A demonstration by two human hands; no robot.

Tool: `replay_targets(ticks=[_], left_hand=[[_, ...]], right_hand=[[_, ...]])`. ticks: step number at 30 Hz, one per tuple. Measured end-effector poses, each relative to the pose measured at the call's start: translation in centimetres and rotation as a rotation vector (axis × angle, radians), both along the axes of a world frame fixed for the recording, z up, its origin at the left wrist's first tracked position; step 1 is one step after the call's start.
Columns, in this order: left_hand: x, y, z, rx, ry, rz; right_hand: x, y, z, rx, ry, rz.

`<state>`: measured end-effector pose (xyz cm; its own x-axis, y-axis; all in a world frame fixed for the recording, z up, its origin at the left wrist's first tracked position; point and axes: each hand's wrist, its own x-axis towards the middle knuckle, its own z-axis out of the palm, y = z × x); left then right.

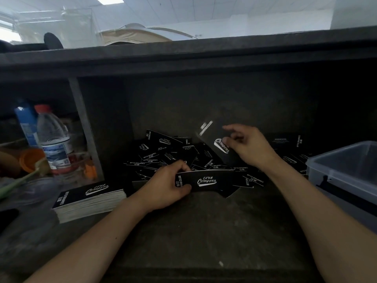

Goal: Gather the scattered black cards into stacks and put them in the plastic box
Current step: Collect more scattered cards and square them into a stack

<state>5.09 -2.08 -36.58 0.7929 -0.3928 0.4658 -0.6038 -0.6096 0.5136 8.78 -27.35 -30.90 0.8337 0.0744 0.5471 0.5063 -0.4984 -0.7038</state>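
Two hands work mid-frame: left hand grips one thin held stack; right hand pinches one motion-blurred card. One scattered pile lies behind, one squared stack lower left, one plastic box cut off at right.

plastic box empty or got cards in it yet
Empty as far as shown: the open box has only bare grey walls and floor inside. Its right side is cut off by the frame.

I've got the loose cards heaped mid-table, behind my hands. My left hand holds a small bundle just in front of the heap. The stack lies front-left of it, the plastic box at far R. The bottle stands in the L compartment, behind the stack.
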Motion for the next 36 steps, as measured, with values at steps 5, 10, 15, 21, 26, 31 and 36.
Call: replay_targets(ticks=[5, 10, 15, 21, 26, 31, 36], left_hand=[[0.0, 0.0, 0.2, -0.077, 0.023, 0.013], [0.0, 0.2, 0.2, -0.174, 0.135, -0.04], [-0.2, 0.1, 0.1, -0.048, 0.048, -0.078], [-0.4, -0.1, 0.2, -0.013, 0.006, -0.047], [-0.5, -0.2, 0.1, -0.004, 0.007, -0.043], [-0.3, -0.1, 0.0, -0.002, 0.011, -0.041], [-0.3, -0.1, 0.0, 0.005, 0.008, -0.04]], right_hand=[[-0.4, 0.7, -0.6, -0.211, 0.203, 0.189], [-1.8, 1.9, -0.2, -0.241, 0.463, 0.333], [-0.3, 0.3, 0.1, -0.176, 0.223, -0.333], [-0.3, -1.4, -1.6, -0.683, 0.682, -0.669], [-0.4, -1.0, -0.9, -0.551, 0.623, -0.601], [-0.8, -1.4, 0.0, -0.373, 0.605, -0.592], [0.2, -2.1, 0.0, -0.196, 0.574, -0.543]])
